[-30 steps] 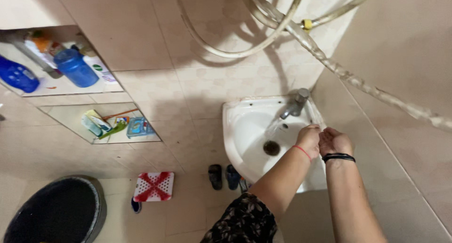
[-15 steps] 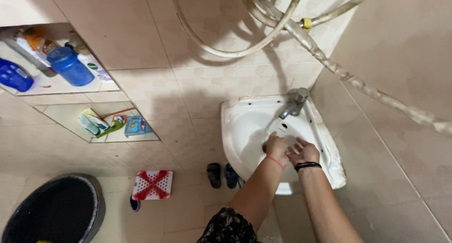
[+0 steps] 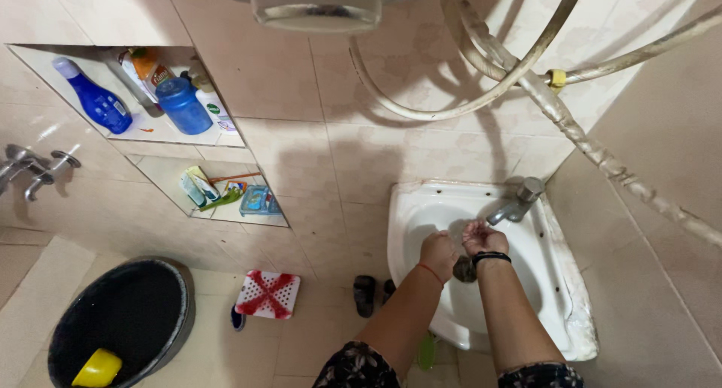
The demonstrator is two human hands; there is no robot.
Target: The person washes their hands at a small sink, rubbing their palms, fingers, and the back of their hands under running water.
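A white corner sink [image 3: 560, 283] hangs on the tiled wall at the lower right, with a metal tap [image 3: 515, 204] at its back. My left hand [image 3: 438, 254], with a red thread at the wrist, and my right hand [image 3: 483, 238], with a black band, are side by side over the basin just below the tap's spout. Both are loosely curled and hold nothing I can see. The dark drain [image 3: 464, 269] shows between my wrists.
Pale hoses [image 3: 526, 65] loop across the wall above. Wall niches hold a blue bottle [image 3: 90, 98], a blue jar [image 3: 183, 106] and small items. A black bucket [image 3: 120, 320] with a yellow scoop [image 3: 96, 368] stands lower left. A red-and-white drain cover [image 3: 268, 294] and dark sandals [image 3: 366, 294] lie on the floor.
The view has shifted up and left, showing the bucket and niches more fully. My hands have moved from the basin's middle up to just under the spout.
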